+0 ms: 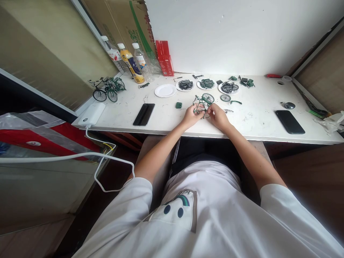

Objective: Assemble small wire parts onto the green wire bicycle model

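A small green model bicycle [203, 101], partly built with one wheel at its far end, sits on the white table [252, 118] in front of me. My left hand [192, 115] grips its frame from the left with curled fingers. My right hand [218, 115] pinches the same frame from the right. A loose wheel [225, 98] and a green curved part [235, 102] lie just beyond my right hand. A small green block [178, 105] lies to the left.
Paper plates, one empty [165, 90] and others with parts [206, 84], line the back. Two finished model bicycles [107, 89] stand far left, beside bottles [131, 62] and a red box [164, 57]. Phones [144, 114] [289, 122], a white power bank [91, 114] with cable, and a round dark object [289, 105] also lie on the table.
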The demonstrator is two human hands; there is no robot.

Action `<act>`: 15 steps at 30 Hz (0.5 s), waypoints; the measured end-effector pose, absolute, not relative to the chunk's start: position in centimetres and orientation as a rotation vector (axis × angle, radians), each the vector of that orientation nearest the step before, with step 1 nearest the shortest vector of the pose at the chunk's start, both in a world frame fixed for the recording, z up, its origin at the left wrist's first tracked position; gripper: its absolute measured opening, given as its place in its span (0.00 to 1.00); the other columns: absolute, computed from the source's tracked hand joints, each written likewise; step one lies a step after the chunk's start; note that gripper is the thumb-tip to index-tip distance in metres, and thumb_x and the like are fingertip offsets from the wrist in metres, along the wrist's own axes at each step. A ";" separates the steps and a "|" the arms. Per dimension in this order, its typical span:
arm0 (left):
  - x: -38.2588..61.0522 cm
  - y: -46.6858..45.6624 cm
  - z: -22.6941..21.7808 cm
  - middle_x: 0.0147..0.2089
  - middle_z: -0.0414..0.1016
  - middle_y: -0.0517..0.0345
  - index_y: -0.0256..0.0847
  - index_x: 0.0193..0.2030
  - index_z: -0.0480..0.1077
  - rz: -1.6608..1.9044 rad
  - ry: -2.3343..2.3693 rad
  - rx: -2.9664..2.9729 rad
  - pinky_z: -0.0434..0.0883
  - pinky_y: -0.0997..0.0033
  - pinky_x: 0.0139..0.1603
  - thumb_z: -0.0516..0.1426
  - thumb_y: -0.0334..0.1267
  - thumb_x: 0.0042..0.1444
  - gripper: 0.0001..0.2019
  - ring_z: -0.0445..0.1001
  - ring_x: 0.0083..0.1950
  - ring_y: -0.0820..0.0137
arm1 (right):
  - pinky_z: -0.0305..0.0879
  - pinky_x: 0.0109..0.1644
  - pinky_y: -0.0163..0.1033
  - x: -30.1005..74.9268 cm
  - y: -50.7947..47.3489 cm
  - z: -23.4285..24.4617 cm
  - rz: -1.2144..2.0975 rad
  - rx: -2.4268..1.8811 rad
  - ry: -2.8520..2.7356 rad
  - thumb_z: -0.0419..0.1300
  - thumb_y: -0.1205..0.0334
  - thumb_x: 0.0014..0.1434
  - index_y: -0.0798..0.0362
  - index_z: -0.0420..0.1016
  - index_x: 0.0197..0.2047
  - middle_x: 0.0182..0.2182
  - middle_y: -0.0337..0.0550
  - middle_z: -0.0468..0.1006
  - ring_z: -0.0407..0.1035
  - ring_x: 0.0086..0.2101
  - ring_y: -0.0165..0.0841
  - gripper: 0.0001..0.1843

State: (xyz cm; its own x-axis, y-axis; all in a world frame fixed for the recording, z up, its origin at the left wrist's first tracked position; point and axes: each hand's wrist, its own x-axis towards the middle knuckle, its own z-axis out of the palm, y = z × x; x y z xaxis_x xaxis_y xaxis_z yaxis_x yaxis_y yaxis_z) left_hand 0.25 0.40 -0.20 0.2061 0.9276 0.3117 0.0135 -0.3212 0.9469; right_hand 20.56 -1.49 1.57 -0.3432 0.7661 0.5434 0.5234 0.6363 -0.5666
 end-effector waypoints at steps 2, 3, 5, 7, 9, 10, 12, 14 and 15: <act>0.2 0.5 -0.3 0.44 0.84 0.49 0.38 0.51 0.75 1.262 0.923 1.573 0.82 0.69 0.47 0.69 0.39 0.59 0.16 0.86 0.46 0.65 | 0.66 0.42 0.45 20.5 -1.5 1.6 0.373 -1.009 -2.028 0.55 0.66 0.66 0.45 0.65 0.42 0.41 0.46 0.79 0.73 0.39 0.42 0.04; 0.2 0.5 -0.3 0.44 0.84 0.49 0.38 0.51 0.75 1.264 0.926 1.575 0.82 0.69 0.47 0.69 0.39 0.59 0.16 0.86 0.46 0.65 | 0.66 0.42 0.44 20.5 -1.6 1.6 0.373 -1.007 -2.027 0.55 0.66 0.66 0.46 0.65 0.41 0.41 0.46 0.79 0.73 0.39 0.41 0.05; 0.2 0.5 -0.4 0.44 0.84 0.48 0.37 0.52 0.75 1.263 0.926 1.572 0.82 0.69 0.45 0.69 0.40 0.59 0.17 0.86 0.45 0.65 | 0.66 0.42 0.44 20.5 -1.6 1.6 0.373 -0.998 -2.027 0.54 0.67 0.64 0.46 0.65 0.41 0.41 0.46 0.79 0.73 0.39 0.41 0.06; 0.2 0.5 -0.4 0.45 0.84 0.48 0.37 0.52 0.75 1.263 0.920 1.565 0.82 0.70 0.43 0.69 0.40 0.60 0.16 0.85 0.43 0.66 | 0.66 0.42 0.44 20.5 -1.5 1.6 0.376 -0.990 -2.026 0.54 0.68 0.63 0.46 0.64 0.41 0.41 0.46 0.78 0.73 0.39 0.41 0.06; 0.2 0.5 -0.3 0.45 0.84 0.48 0.38 0.51 0.75 1.263 0.920 1.559 0.81 0.70 0.42 0.69 0.41 0.60 0.16 0.85 0.42 0.67 | 0.66 0.43 0.44 20.5 -1.5 1.5 0.377 -0.988 -2.023 0.55 0.68 0.63 0.46 0.64 0.41 0.40 0.46 0.78 0.72 0.40 0.41 0.07; 0.2 0.5 -0.3 0.44 0.84 0.48 0.38 0.51 0.75 1.262 0.923 1.556 0.81 0.71 0.42 0.70 0.41 0.60 0.16 0.85 0.42 0.66 | 0.66 0.44 0.44 20.5 -1.5 1.5 0.379 -0.989 -2.023 0.55 0.68 0.63 0.46 0.64 0.41 0.40 0.45 0.78 0.72 0.40 0.41 0.07; 0.3 0.5 -0.2 0.44 0.83 0.49 0.38 0.51 0.75 1.258 0.927 1.553 0.82 0.70 0.42 0.70 0.41 0.59 0.17 0.86 0.44 0.66 | 0.67 0.44 0.44 20.6 -1.5 1.5 0.383 -0.990 -2.023 0.55 0.68 0.63 0.46 0.63 0.40 0.40 0.45 0.77 0.72 0.40 0.41 0.06; 0.3 0.5 -0.2 0.44 0.83 0.49 0.38 0.50 0.75 1.262 0.919 1.553 0.82 0.70 0.42 0.70 0.42 0.59 0.17 0.85 0.44 0.65 | 0.67 0.45 0.45 20.6 -1.5 1.5 0.383 -0.988 -2.022 0.55 0.68 0.63 0.46 0.63 0.40 0.40 0.45 0.77 0.72 0.40 0.41 0.06; 0.3 0.5 -0.2 0.43 0.83 0.49 0.38 0.50 0.75 1.265 0.915 1.555 0.82 0.70 0.42 0.70 0.42 0.59 0.17 0.85 0.44 0.65 | 0.67 0.45 0.45 20.6 -1.5 1.5 0.384 -0.987 -2.022 0.55 0.67 0.63 0.46 0.63 0.40 0.40 0.45 0.77 0.73 0.40 0.41 0.06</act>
